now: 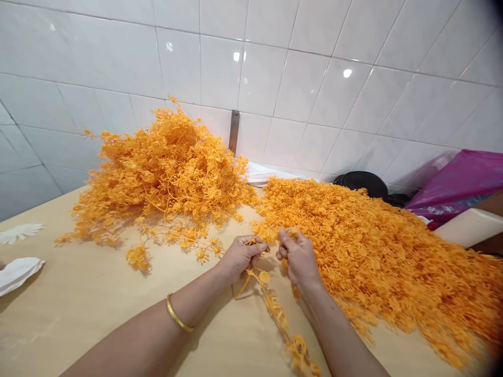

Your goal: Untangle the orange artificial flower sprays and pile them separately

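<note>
Near the middle of the table, my left hand pinches thin orange stems of a plastic flower spray. The spray hangs down from the fingers and trails toward the front edge of the view. Close on its right, my right hand is closed with the thumb pressed on the fingers, and orange plastic flower bits show at its grip. A large heap of orange plastic sprays lies right beside this hand. Another, taller pile of orange sprays stands to the left, with loose blossoms at its front.
White petal-shaped pieces lie at the left edge of the table. A tiled wall with a metal bracket rises behind. At the back right are a black round object, a purple bag and a cream roll.
</note>
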A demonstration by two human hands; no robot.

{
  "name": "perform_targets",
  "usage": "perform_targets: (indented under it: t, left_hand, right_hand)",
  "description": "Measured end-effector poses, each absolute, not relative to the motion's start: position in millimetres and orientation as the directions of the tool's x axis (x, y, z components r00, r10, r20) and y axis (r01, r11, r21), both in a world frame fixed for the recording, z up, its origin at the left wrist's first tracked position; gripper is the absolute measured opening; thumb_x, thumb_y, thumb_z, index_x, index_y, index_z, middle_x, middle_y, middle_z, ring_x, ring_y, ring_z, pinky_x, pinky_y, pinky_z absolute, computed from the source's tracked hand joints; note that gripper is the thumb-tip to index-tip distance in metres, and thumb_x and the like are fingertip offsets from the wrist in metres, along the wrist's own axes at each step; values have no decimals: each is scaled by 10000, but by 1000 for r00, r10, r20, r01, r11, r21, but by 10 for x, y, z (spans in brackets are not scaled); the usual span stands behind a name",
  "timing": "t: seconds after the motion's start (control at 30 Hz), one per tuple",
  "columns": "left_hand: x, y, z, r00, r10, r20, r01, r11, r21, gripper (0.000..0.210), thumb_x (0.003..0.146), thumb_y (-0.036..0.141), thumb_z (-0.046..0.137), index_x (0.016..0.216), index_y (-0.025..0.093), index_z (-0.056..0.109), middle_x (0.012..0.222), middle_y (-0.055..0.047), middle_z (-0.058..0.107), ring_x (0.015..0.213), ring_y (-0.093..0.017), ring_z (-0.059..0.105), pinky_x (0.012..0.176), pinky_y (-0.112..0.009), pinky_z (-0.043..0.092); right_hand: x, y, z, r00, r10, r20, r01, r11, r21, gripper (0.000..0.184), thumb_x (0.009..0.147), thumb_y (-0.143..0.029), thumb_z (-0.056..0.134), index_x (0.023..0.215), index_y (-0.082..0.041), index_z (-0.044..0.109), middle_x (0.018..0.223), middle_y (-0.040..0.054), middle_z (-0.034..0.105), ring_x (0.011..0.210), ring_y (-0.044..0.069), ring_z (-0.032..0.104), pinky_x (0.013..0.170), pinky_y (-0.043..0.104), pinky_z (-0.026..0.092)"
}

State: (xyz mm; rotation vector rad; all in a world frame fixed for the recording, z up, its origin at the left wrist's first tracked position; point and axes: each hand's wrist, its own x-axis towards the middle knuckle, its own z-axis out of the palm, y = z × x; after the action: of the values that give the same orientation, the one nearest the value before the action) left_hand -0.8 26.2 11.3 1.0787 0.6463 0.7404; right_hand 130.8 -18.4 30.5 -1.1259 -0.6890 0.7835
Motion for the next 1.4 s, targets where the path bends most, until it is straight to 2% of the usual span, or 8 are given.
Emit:
perform_targets:
  t: [0.1,0.17,0.37,0.6,0.9,1.13,1.27,1.4]
  left_hand:
    - [-30,255,139,613,784,-99,-188,267,945,197,595,315,649,588,136,567,355,61,355,303,-24,243,345,-191,118]
    - [-34,250,158,629,770,-108,-160,265,951,204,600,326,645,603,133,577,340,66,339,297,-26,229,344,-192,116]
    - [-8,260,170,564,812,-151,-192,307,932,209,519,272,704,582,133,561,383,58,395,306,-21,289,362,-188,144]
    - [-12,255,148,624,773,-116,-140,257,956,194,563,282,676,623,124,581,368,55,390,301,-21,252,356,-199,115]
    - [4,272,177,616,779,-119,-208,307,929,267,638,373,618,649,108,586,332,61,345,309,-15,191,372,-197,74]
    - [-16,259,171,710,695,-109,-210,358,910,209,663,297,613,626,93,596,326,78,283,307,-7,174,353,-177,90]
    - [-108,353,158,675,718,-168,-260,446,856,185,720,274,560,684,95,591,351,77,318,288,-1,169,331,-152,141]
    - [-130,436,159,640,733,-229,-387,565,729,194,786,256,462,728,104,568,432,48,417,289,-2,228,332,-136,206]
  right_hand:
    - [1495,-193,358,761,646,64,-218,347,-912,294,563,-323,670,638,-207,411,482,-102,389,353,30,308,353,177,307]
    - [1550,-204,369,769,637,64,-190,322,-927,257,574,-315,654,673,-208,442,507,-91,427,359,36,335,357,185,315]
    - [1355,-226,336,428,903,43,-161,123,-979,223,585,-303,654,721,-168,541,491,-83,422,371,35,331,392,195,326]
    - [1261,-245,315,209,978,-28,-154,5,-988,282,561,-347,700,693,-130,577,550,-44,495,420,35,344,399,183,295]
    - [1194,-150,234,437,899,-38,-302,106,-947,341,515,-387,712,538,-161,459,437,-90,357,378,33,277,370,184,287]
    - [1333,-162,374,779,622,80,-185,350,-918,299,646,-406,603,572,-187,413,468,-83,379,388,50,336,394,196,324]
    - [1564,-214,433,855,439,275,117,354,-928,265,723,-419,503,611,-196,414,536,-58,435,406,63,350,443,226,356]
    - [1491,-215,332,602,578,550,621,94,-778,182,702,-313,529,810,-167,526,721,26,536,631,146,498,647,306,409]
